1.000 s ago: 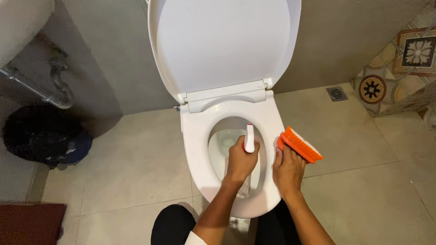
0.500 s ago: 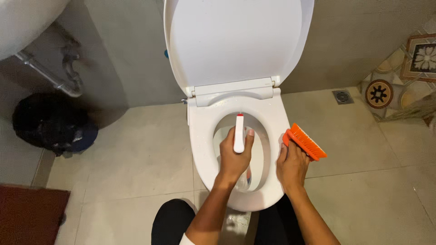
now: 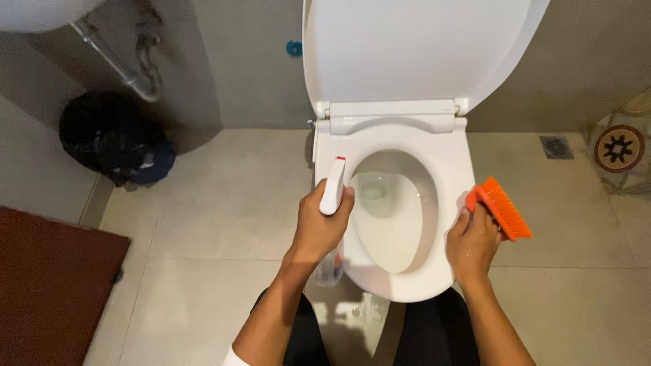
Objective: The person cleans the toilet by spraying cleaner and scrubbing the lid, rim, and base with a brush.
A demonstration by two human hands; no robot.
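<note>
Presently the left hand [image 3: 322,227] is wrapped around a white spray bottle [image 3: 333,186], its red-tipped nozzle held over the left rim of the toilet seat [image 3: 447,176], beside the bowl [image 3: 390,217]. The right hand [image 3: 472,240] grips the handle of an orange scrub brush [image 3: 500,209], which sits at the seat's right edge with bristles facing outward. The lid [image 3: 413,47] stands raised against the wall. Judging by this, the spraying stage of cleaning is in hand; a next move would call for aiming the nozzle into the bowl, then bringing the brush across to scrub.
</note>
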